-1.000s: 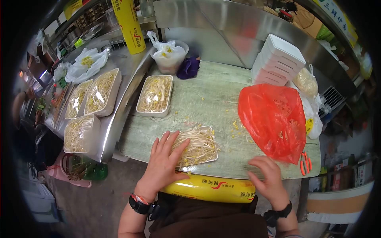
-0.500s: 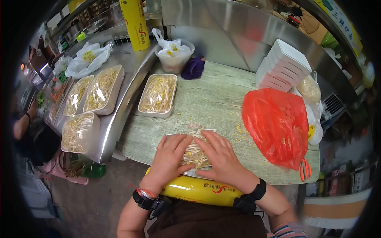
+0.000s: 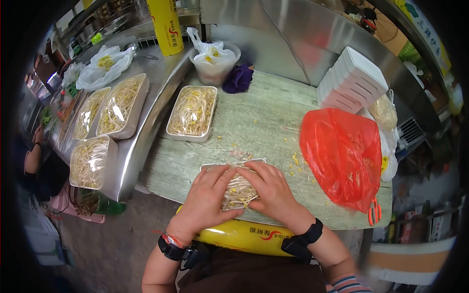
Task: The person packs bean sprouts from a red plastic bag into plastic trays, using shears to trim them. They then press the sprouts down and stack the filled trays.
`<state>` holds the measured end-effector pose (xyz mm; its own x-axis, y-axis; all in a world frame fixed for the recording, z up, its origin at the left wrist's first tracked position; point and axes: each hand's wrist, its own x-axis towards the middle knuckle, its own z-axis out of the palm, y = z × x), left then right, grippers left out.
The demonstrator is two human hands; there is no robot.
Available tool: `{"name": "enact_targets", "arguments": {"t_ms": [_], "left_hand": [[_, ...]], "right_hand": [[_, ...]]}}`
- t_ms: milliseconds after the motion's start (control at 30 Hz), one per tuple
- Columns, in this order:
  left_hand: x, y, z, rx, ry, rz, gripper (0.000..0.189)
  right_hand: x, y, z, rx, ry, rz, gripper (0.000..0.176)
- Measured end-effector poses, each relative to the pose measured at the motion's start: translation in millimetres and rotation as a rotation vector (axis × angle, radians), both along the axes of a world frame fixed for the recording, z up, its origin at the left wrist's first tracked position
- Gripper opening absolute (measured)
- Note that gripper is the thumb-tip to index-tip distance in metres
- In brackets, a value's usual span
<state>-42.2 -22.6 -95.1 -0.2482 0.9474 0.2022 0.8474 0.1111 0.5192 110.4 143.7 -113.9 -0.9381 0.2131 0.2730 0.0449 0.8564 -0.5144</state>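
Observation:
Bean sprouts fill a white tray at the table's near edge, partly covered by my hands. My left hand lies over the left side of the sprouts, fingers stretched out and thumb pointing inward. On the right side rests my right hand, its fingers spread and angled toward the left. Both palms press on the sprouts and tray edges, gripping nothing. Just below the tray, a yellow roll of cling film lies crosswise in front of my body.
A wrapped tray of sprouts sits at the table's back left; several more, like this tray, stand on the steel counter. At right are a red plastic bag, stacked white trays and orange-handled scissors. A purple cloth lies behind.
My right thumb has drawn inward against the near edge of the sprouts. Both hands stay over the tray. The view has shifted slightly.

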Motion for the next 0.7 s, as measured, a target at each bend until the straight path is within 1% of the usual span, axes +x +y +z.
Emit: {"name": "enact_targets", "arguments": {"t_ms": [100, 233, 300, 433, 500, 633, 700], "left_hand": [[0.3, 1.9, -4.0, 0.023, -0.03, -0.01, 0.082], [-0.1, 4.2, -15.5, 0.055, 0.02, 0.014, 0.084], [0.5, 3.0, -16.3, 0.064, 0.049, 0.017, 0.085], [-0.1, 3.7, -16.3, 0.063, 0.025, 0.022, 0.084], [0.2, 5.1, -16.5, 0.059, 0.018, 0.016, 0.084], [0.0, 5.5, -16.5, 0.048, 0.009, 0.023, 0.084], [-0.6, 5.2, -16.8, 0.051, 0.014, 0.025, 0.084]], "right_hand": [[-0.2, 1.3, -1.6, -0.016, 0.001, -0.001, 0.096], [0.9, 1.2, -1.5, -0.021, 0.005, 0.0, 0.096], [1.8, 3.7, -0.4, -0.052, -0.022, 0.031, 0.092], [9.9, 14.1, 18.9, -0.09, -0.079, 0.089, 0.089], [14.3, 18.6, 25.3, -0.168, -0.112, 0.136, 0.087], [14.4, 20.5, 19.0, -0.158, -0.072, 0.132, 0.089], [9.2, 18.4, 13.8, -0.133, -0.034, 0.085, 0.09]]}}
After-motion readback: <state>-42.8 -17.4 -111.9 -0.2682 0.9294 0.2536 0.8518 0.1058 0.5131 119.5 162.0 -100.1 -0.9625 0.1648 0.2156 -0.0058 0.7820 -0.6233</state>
